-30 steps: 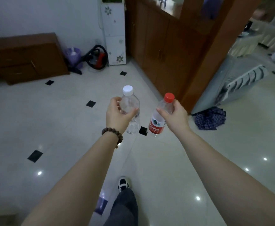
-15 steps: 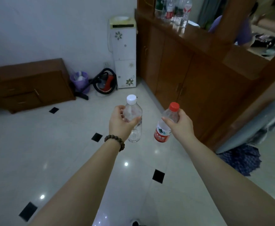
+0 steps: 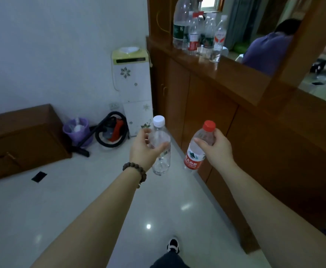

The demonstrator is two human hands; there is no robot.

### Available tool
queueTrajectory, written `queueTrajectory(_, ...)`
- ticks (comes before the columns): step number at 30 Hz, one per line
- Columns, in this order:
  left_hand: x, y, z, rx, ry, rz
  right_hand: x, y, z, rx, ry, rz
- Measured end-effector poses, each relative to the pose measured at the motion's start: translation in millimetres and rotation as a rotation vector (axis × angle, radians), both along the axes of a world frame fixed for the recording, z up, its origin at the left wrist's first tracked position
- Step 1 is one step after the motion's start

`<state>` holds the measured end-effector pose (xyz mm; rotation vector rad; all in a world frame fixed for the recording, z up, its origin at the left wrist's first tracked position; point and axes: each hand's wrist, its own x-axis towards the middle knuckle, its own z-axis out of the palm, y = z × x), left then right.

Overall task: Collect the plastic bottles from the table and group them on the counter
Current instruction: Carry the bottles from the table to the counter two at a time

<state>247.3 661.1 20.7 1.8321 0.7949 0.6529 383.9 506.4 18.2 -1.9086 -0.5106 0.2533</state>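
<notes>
My left hand (image 3: 144, 149), with a bead bracelet on the wrist, grips a clear plastic bottle with a white cap (image 3: 161, 151), held upright. My right hand (image 3: 219, 149) grips a bottle with a red cap and red label (image 3: 196, 155), tilted slightly. Both are held out over the tiled floor, in front of a wooden counter (image 3: 241, 78). Several empty plastic bottles (image 3: 198, 33) stand grouped on the counter's far end, above and beyond my hands.
A white water dispenser (image 3: 132, 88) stands against the wall left of the counter, with a red vacuum cleaner (image 3: 112, 129) and a purple bin (image 3: 78, 129) beside it. A low wooden cabinet (image 3: 21, 138) is at left. A person in purple (image 3: 266, 51) sits behind the counter.
I have walked closer to the counter and my view has risen. The grouped bottles on the counter now show large at the top. Both hands keep their bottles.
</notes>
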Motion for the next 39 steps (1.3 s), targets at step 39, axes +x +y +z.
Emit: queueTrajectory(39,654,336,117,0.207,-0.154,-0.513,535,317,137,-0.095,-0.384,-0.433)
